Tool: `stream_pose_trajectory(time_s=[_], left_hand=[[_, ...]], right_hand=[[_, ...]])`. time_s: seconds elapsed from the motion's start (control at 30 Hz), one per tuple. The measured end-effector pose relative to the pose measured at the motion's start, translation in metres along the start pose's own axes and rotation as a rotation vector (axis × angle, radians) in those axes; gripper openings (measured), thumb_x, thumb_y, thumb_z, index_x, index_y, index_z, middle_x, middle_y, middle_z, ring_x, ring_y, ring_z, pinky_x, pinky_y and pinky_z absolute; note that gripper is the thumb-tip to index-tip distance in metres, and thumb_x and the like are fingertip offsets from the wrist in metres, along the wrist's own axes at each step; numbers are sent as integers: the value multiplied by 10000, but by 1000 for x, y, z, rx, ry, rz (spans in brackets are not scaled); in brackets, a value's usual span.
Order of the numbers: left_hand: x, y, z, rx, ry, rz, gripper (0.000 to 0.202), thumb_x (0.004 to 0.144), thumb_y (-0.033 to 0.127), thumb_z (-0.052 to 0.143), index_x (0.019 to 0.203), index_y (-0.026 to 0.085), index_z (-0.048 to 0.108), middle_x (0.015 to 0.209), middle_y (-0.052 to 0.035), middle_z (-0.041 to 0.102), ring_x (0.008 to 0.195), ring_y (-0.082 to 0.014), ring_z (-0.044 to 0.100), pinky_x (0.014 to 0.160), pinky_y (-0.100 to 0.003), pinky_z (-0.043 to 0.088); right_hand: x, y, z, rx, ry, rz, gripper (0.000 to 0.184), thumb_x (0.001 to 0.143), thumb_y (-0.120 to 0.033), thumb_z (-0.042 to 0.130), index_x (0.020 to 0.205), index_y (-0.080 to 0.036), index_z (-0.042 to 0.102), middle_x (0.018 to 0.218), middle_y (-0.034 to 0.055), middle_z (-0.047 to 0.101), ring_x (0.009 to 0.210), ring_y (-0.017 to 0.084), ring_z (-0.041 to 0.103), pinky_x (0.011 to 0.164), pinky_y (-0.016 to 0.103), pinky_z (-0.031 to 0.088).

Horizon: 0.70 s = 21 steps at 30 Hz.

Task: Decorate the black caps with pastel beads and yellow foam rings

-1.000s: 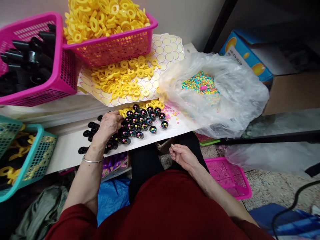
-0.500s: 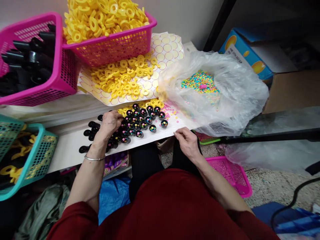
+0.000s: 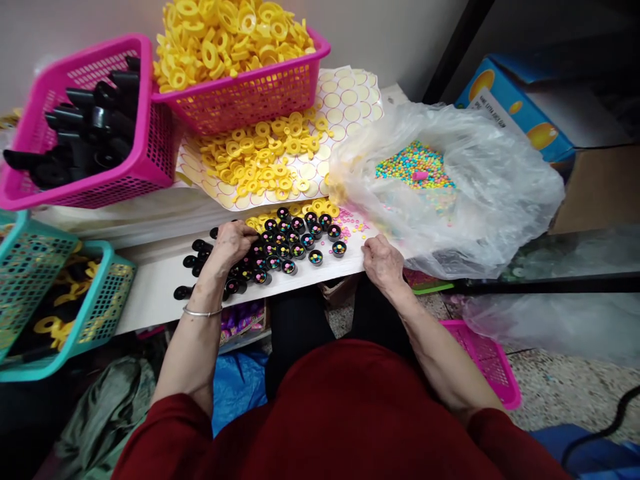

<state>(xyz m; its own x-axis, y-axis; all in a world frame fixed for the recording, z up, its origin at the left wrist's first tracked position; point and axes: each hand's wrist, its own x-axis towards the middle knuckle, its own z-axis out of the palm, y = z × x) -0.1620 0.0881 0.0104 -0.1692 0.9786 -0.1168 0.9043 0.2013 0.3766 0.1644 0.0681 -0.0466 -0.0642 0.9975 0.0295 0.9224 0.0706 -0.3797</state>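
Note:
My left hand (image 3: pixel 234 243) reaches over a cluster of small black cups (image 3: pixel 299 251), fingertips pinched together at its far left side. Whatever is between those fingertips is hidden. Many of the cups stand upright with pink, yellow and blue candy beads inside. Several black tubes (image 3: pixel 191 261) lie on their sides left of my left wrist. At the right end of the white board (image 3: pixel 155 293), my right hand (image 3: pixel 384 263) rests near the front edge with its fingers curled closed. I cannot make out anything in it. Loose pink beads (image 3: pixel 350 220) are scattered between the cups and a plastic bag.
The clear plastic bag (image 3: pixel 500 173) holds coloured beads (image 3: pixel 415 163) and a pink piece (image 3: pixel 421 176). Yellow ring pieces (image 3: pixel 270 157) lie on a sticker sheet (image 3: pixel 350 100). Behind are pink baskets (image 3: pixel 240 100) of yellow and black parts; teal baskets (image 3: pixel 103 293) stand left.
The view has shifted, so everything sits further right in the picture. My right hand has moved slightly farther in over the board's edge. My left hand stays at the cups.

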Motion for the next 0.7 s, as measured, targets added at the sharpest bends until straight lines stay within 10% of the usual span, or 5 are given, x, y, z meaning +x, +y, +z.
stream_pose_trajectory(time_s=[0.47, 0.7], left_hand=[[-7, -13, -3, -302, 113, -113, 239, 587, 271, 691, 793, 152, 719, 770, -40, 692, 794, -207, 614, 843, -325, 461], [-52, 21, 4, -551, 321, 101, 139, 663, 256, 690, 761, 160, 715, 702, -16, 646, 670, -148, 582, 695, -292, 485]], right_hand=[[-4, 14, 11, 286, 188, -68, 117, 827, -202, 453, 800, -180, 565, 831, 78, 590, 761, 194, 530, 627, 292, 349], [-24, -1, -5, 1058, 73, 148, 97, 735, -276, 590, 747, -188, 552, 619, -25, 494, 533, 106, 417, 519, 250, 325]])
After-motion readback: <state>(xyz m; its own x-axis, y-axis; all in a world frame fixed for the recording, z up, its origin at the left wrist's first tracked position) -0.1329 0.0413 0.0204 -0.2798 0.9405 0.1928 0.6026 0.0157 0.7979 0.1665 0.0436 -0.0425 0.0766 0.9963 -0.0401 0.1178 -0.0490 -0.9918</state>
